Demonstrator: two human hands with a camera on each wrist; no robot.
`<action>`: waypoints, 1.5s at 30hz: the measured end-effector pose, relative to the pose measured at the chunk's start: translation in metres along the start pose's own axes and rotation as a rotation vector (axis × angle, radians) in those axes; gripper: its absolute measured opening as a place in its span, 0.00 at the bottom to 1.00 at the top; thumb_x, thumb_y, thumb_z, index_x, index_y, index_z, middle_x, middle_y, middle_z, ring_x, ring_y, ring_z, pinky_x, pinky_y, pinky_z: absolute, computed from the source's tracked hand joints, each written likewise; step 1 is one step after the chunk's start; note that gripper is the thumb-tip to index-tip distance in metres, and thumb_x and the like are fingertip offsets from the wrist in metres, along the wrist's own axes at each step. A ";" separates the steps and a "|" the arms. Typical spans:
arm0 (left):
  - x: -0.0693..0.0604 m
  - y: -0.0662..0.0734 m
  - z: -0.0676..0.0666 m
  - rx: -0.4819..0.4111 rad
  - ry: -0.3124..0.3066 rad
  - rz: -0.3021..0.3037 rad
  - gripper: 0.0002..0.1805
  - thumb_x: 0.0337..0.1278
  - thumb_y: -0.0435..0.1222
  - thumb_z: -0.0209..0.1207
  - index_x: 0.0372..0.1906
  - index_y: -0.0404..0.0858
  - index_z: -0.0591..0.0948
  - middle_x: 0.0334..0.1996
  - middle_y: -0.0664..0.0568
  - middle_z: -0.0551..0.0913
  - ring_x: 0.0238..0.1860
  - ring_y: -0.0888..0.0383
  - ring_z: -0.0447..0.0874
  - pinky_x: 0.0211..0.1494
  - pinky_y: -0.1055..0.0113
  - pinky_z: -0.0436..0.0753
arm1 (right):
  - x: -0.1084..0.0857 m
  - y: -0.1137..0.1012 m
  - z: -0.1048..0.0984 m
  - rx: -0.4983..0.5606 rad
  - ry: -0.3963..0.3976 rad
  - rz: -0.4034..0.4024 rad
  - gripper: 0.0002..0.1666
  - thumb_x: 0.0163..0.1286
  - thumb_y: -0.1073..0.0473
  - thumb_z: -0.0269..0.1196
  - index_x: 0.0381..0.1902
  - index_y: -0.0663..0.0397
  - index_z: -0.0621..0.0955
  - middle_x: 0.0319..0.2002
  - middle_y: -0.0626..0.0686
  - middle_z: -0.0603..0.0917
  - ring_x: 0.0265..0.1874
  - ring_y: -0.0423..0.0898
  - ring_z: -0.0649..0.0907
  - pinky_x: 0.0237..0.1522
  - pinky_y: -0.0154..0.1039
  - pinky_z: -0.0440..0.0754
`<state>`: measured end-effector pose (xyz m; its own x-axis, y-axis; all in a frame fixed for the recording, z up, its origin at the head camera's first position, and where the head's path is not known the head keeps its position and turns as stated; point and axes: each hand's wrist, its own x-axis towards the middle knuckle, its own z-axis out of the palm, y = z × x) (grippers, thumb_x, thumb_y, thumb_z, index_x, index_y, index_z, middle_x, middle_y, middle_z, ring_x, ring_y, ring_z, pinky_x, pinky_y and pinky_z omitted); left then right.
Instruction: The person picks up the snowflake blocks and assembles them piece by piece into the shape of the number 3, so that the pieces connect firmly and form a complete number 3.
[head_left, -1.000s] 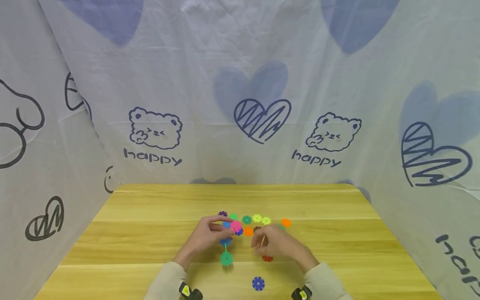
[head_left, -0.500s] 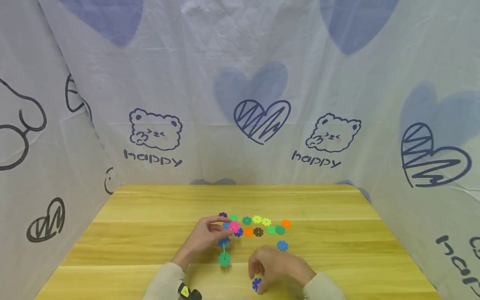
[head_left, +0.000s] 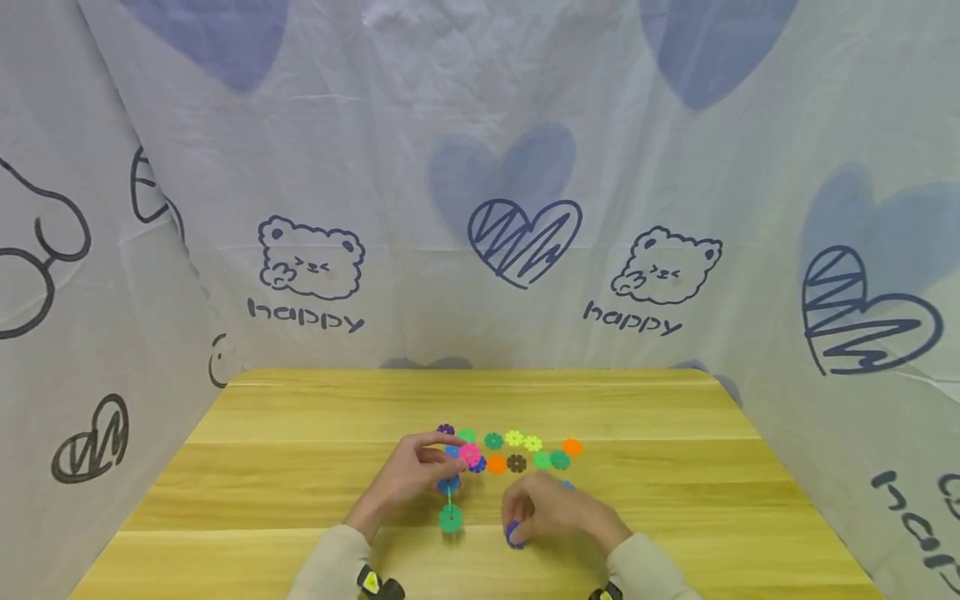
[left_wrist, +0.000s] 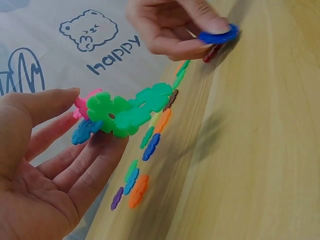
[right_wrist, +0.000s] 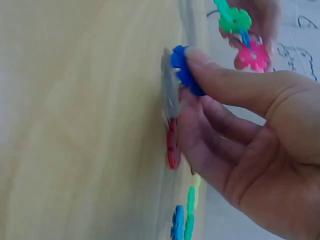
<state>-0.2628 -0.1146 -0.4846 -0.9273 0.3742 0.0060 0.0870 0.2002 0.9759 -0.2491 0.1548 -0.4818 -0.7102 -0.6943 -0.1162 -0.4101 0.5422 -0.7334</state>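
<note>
My left hand holds a small joined piece of notched plastic snowflake discs by thumb and fingertips, raised off the table. In it are a pink disc, a blue disc and green discs. Its lowest green disc points toward me in the head view. To the right, my right hand pinches a single dark blue disc between thumb and fingers. That disc is apart from the joined piece. Beneath the right hand lies a red disc, seen edge-on in the right wrist view.
Loose discs lie in rough rows beyond the hands, among them an orange disc, a brown disc, a yellow disc and a purple disc. A printed cloth stands behind the wooden table.
My right hand came back toward me, took hold of the dark blue disc at the table's front and lifted it, moving slightly away again. The left hand stayed nearly still with its joined discs.
</note>
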 end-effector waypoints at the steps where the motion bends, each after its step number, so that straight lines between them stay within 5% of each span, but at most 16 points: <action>1: 0.000 0.000 0.000 -0.001 -0.002 -0.002 0.24 0.66 0.42 0.68 0.63 0.38 0.81 0.49 0.31 0.88 0.39 0.54 0.90 0.43 0.55 0.90 | 0.001 0.002 -0.002 0.027 0.017 0.016 0.05 0.62 0.64 0.74 0.34 0.51 0.87 0.29 0.44 0.87 0.27 0.34 0.81 0.33 0.30 0.83; 7: -0.001 0.001 0.000 0.016 0.007 -0.009 0.24 0.65 0.43 0.68 0.63 0.40 0.82 0.49 0.33 0.88 0.41 0.54 0.90 0.44 0.54 0.90 | 0.006 0.004 -0.012 0.111 0.180 0.055 0.02 0.69 0.61 0.70 0.38 0.51 0.86 0.31 0.49 0.85 0.22 0.41 0.84 0.26 0.35 0.85; 15: 0.002 0.003 0.001 0.023 0.021 -0.011 0.24 0.66 0.45 0.68 0.63 0.41 0.82 0.48 0.35 0.89 0.41 0.55 0.89 0.43 0.55 0.90 | 0.017 0.000 -0.015 0.066 0.424 0.040 0.07 0.71 0.67 0.66 0.46 0.58 0.86 0.35 0.52 0.87 0.28 0.39 0.84 0.29 0.31 0.84; 21: 0.005 0.007 0.002 0.011 0.017 0.006 0.23 0.67 0.43 0.67 0.63 0.40 0.82 0.47 0.35 0.89 0.38 0.56 0.90 0.43 0.53 0.91 | 0.024 -0.005 -0.016 0.085 0.561 0.014 0.06 0.70 0.68 0.67 0.42 0.57 0.86 0.36 0.55 0.89 0.28 0.42 0.86 0.31 0.30 0.85; 35: 0.007 0.005 0.006 0.012 -0.018 0.028 0.22 0.68 0.43 0.66 0.62 0.39 0.82 0.44 0.36 0.91 0.40 0.53 0.92 0.50 0.61 0.87 | 0.034 -0.008 -0.006 0.045 0.598 -0.140 0.04 0.67 0.70 0.69 0.38 0.60 0.89 0.37 0.58 0.92 0.33 0.56 0.91 0.35 0.26 0.85; 45: 0.008 0.008 0.007 0.001 -0.020 0.049 0.23 0.70 0.43 0.64 0.62 0.35 0.83 0.40 0.40 0.92 0.40 0.55 0.92 0.50 0.66 0.87 | 0.032 -0.012 -0.007 0.073 0.630 -0.109 0.04 0.66 0.69 0.70 0.37 0.59 0.90 0.34 0.57 0.92 0.29 0.58 0.90 0.31 0.27 0.84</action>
<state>-0.2669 -0.1032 -0.4780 -0.9144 0.4019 0.0496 0.1329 0.1823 0.9742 -0.2710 0.1300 -0.4719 -0.8757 -0.3206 0.3610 -0.4748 0.4354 -0.7649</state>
